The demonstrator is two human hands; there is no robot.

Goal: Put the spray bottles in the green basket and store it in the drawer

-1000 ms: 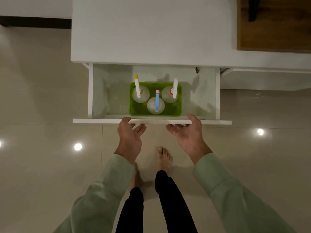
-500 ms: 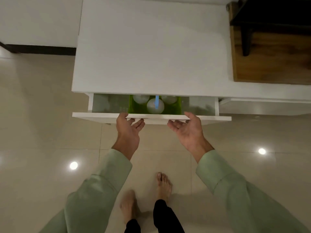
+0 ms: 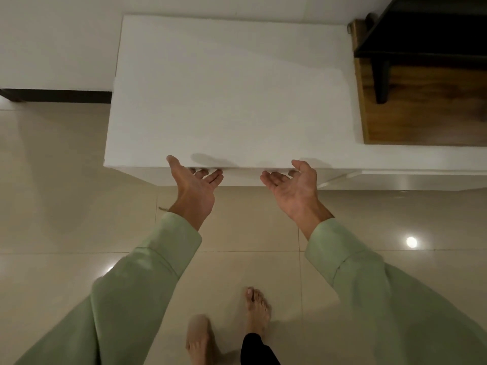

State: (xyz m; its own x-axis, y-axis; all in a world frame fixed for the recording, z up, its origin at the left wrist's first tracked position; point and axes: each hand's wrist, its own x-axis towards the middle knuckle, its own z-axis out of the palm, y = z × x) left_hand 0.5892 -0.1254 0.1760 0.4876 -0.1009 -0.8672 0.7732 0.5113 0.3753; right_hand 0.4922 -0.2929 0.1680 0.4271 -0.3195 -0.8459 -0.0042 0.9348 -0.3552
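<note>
- Nearest the camera, two bare feet stand on the glossy beige tiled floor (image 3: 66, 206): the right foot (image 3: 257, 308) is planted and sharp, the left foot (image 3: 199, 338) is blurred, and a dark trouser leg (image 3: 257, 349) shows at the bottom edge.
- Two pale green sleeves reach forward and up from the lower corners, the left sleeve (image 3: 147, 272) and the right sleeve (image 3: 350, 264), each ending at a bare wrist.
- The left hand (image 3: 195, 185) is turned palm up, thumb raised toward the cabinet's top edge, its fingers (image 3: 213, 177) spread loosely with their tips against the drawer front; it grips nothing.
- The right hand (image 3: 292, 185) mirrors it: palm up, thumb lifted, fingers (image 3: 271, 177) uncurled, their tips at the drawer front, with nothing held.
- The drawer (image 3: 242, 176) shows only as a narrow white front face under the overhanging top, flush with the cabinet and shut.
- The green basket and the spray bottles cannot be seen; no part of the drawer's inside is in view.
- The white cabinet (image 3: 232, 96) fills the middle of the view with a plain bare top.
- To the right, a wooden surface (image 3: 421, 114) sits beside the cabinet, with a dark piece of furniture (image 3: 421, 35) above it.
- Farthest back, a dark baseboard (image 3: 58, 95) runs along the white wall at left.
</note>
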